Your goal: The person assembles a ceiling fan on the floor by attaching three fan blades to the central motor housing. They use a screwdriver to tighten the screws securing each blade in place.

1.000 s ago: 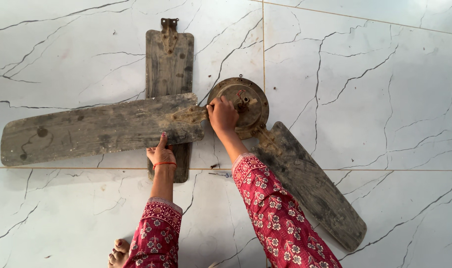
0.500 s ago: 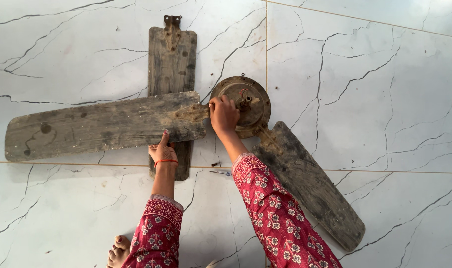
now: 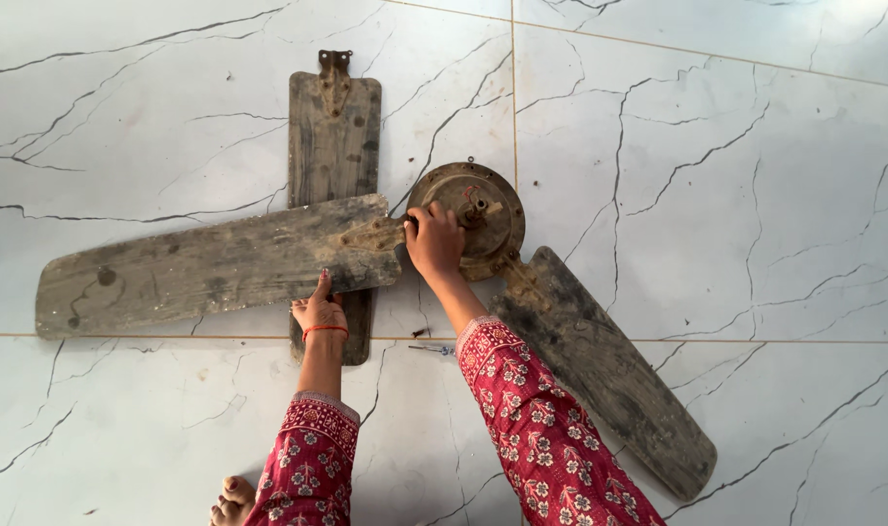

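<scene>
Two hands on dirty fan lying on floor (image 3: 755,175): left hand (image 3: 319,312) flat, open on blade (image 3: 210,268); right hand (image 3: 434,244) gripped hub (image 3: 478,216). Hub likely heavy, rigid; blades stiff, grimy; best held at hub.

The right hand (image 3: 434,244) is covering the place where the long blade (image 3: 210,268) is meeting the round fan hub (image 3: 478,209), so its grip is not possible to tell. The long blade is hiding the middle of the loose blade (image 3: 334,127). The bottom edge is cutting off both sleeves and the foot (image 3: 231,499).
</scene>
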